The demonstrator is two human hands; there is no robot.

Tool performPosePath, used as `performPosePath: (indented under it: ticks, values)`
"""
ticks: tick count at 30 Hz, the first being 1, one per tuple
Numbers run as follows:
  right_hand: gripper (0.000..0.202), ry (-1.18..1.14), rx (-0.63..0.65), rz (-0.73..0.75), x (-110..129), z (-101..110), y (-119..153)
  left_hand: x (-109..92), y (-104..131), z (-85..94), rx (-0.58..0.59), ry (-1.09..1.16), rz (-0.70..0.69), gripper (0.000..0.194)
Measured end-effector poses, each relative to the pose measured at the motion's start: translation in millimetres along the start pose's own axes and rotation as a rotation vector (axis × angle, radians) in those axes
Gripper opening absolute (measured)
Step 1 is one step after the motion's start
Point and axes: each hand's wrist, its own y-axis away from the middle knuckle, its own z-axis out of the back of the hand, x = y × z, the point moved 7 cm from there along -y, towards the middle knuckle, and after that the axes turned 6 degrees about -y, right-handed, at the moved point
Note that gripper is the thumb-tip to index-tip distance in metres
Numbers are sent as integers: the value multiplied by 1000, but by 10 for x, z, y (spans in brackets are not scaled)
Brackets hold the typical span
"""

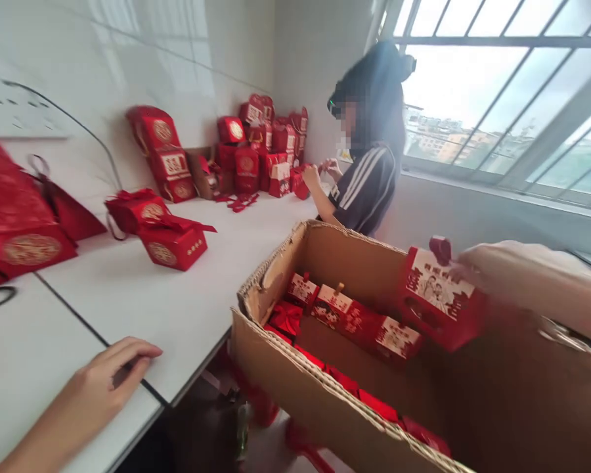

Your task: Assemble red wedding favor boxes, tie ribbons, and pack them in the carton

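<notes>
My right hand (467, 264) grips a red and white gift box (438, 289) near the ribbon loop on its top. The box hangs inside the upper part of an open cardboard carton (354, 246), tilted and somewhat blurred. Below it, along the carton's far wall, stands a row of similar gift boxes (359, 322). More red boxes (342, 379) line the near wall, partly hidden by the carton's edge. My left hand (111, 371) rests at the white table's (211, 289) edge, palm down, holding nothing, its fingers loosely extended and thumb apart.
Two red ribboned boxes (175, 244) sit on the table, with larger red packages (34, 230) at left. Against the wall stand stacks of red boxes (246, 167). A co-worker (369, 171) handles a small red box at the far end. Red stool parts (305, 443) show below.
</notes>
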Motion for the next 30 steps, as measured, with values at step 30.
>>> performPosePath:
  ticks: [30]
  values:
    - [21, -779, -229, 1285, 5157, 981, 1461, -868, 467, 308, -355, 22, -605, 13]
